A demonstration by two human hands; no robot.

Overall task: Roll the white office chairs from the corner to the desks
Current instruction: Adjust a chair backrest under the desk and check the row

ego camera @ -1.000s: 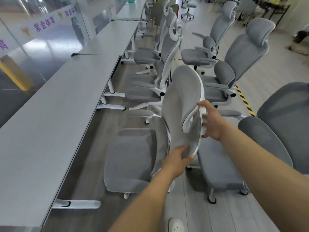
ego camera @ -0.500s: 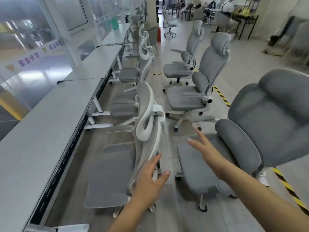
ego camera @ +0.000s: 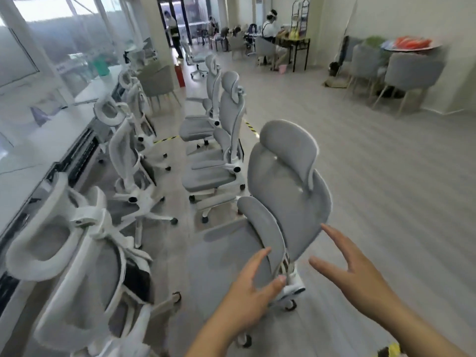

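Note:
A grey-and-white office chair [ego camera: 291, 181] stands right in front of me, its backrest turned to the right. My left hand [ego camera: 247, 295] is spread at the chair's armrest, fingertips near or on its lower edge. My right hand [ego camera: 353, 266] hovers open just right of the backrest, apart from it. At the lower left another white chair [ego camera: 77, 253] stands with its back to me against the long desk [ego camera: 28, 155]. Two more chairs [ego camera: 128, 161] stand along the desk further on.
Two grey chairs [ego camera: 221, 140] stand in a second row behind the near one. Yellow-black tape [ego camera: 251, 126] marks the floor. Open floor stretches to the right. Armchairs and a round table [ego camera: 409, 65] stand at the far right; people sit and stand at the back.
Both hands let go of the chair now at the desk. My view swung right and up, and my hands now reach around the neighbouring grey chair.

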